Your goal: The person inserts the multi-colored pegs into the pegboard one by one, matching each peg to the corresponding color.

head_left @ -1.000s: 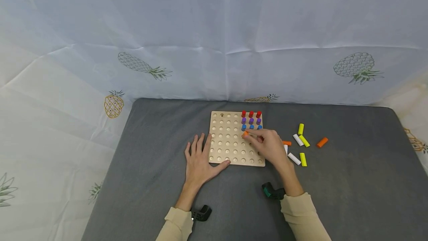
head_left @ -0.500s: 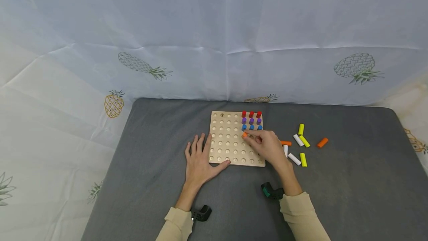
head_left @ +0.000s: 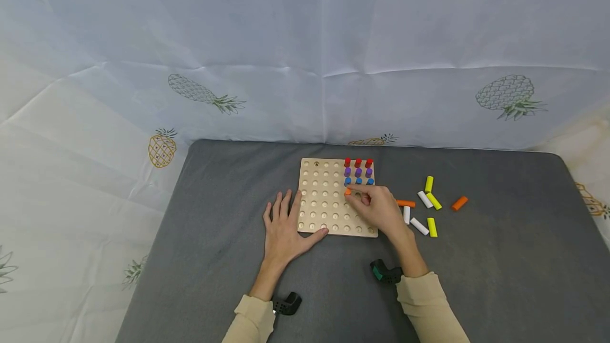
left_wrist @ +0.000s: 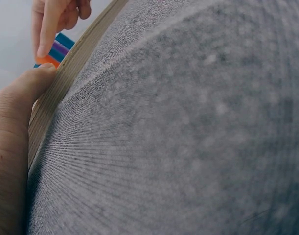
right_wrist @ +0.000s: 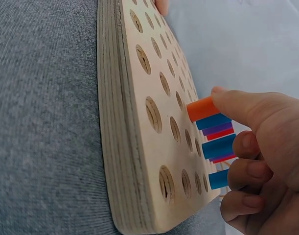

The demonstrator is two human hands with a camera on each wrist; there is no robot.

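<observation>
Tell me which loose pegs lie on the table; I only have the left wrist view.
Observer: I can see three yellow pegs, three white pegs and two orange pegs to the right of the board.
Operator: Any red ones seated?
Observer: Yes, three red pegs stand in the board's far row.
Operator: How does the left hand lie?
Observer: Its fingers are spread at the board's left edge.

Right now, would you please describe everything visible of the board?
The board is pale, squarish and plywood-looking, with layered edges and rows of round holes. It lies flat on gray cloth. Red pegs, purple pegs and blue pegs stand in its far right corner; the right hand holds an orange peg against it; the left hand touches its edge.
</observation>
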